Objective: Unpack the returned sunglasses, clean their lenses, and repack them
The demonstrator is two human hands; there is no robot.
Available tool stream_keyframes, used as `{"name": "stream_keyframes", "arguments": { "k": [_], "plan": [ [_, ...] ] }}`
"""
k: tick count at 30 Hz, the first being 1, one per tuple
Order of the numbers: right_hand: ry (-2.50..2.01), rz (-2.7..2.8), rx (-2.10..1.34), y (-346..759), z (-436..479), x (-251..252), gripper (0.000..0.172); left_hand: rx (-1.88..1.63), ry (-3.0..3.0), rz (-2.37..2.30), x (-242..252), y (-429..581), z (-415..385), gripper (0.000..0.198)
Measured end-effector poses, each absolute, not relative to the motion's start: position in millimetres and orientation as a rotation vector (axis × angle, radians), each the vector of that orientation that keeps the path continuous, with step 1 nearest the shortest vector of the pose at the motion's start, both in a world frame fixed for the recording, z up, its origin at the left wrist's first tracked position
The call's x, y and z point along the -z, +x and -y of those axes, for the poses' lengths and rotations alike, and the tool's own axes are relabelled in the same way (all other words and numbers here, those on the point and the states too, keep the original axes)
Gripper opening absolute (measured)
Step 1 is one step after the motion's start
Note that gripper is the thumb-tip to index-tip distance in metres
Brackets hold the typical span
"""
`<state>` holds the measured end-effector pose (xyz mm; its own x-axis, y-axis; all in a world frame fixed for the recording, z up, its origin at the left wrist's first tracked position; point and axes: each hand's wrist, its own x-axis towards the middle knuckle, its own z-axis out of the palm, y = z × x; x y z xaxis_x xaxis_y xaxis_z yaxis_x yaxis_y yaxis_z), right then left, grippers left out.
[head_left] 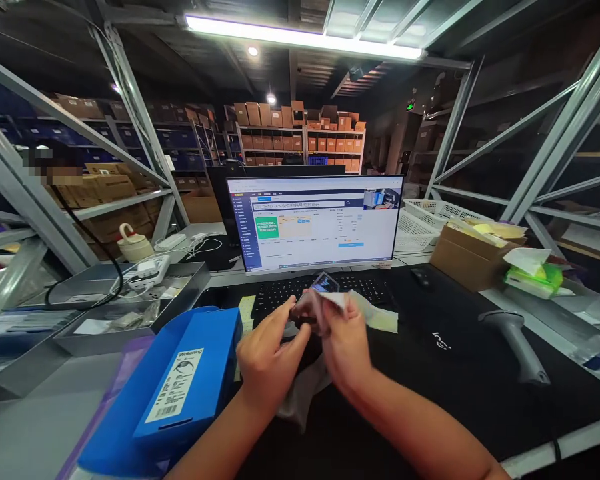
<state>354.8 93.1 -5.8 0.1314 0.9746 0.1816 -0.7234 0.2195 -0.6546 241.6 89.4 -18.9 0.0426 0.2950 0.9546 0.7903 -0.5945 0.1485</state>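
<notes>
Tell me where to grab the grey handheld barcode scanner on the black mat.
Grip the slim handle of the barcode scanner from the right and above: it slants down toward the person, narrower than the wide head at the far end, with black desk mat around it.

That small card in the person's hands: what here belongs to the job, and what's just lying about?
Probably in use: left hand, right hand, small card, grey fabric, labelled blue box.
Probably lying about: handheld barcode scanner, keyboard, cardboard box, white plastic crate.
</notes>
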Motion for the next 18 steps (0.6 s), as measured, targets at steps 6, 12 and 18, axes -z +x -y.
{"name": "stream_keyframes", "arguments": {
  "k": [6,12,18],
  "plan": [
    [-0.513,0.683,-1.167,336,-81,24,0.058,1.526,-1.901,1.161,18,238,-93,0.028],
    [-0.522,0.655,-1.367,371,-100,2,0.064,1.539,-1.971,1.186,14,240,-91,0.026],
    [-0.473,0.52,-1.493,387,-114,-7,0.054,1.508,-2.039,1.091,20,241,-92,0.033]
  ]
}}
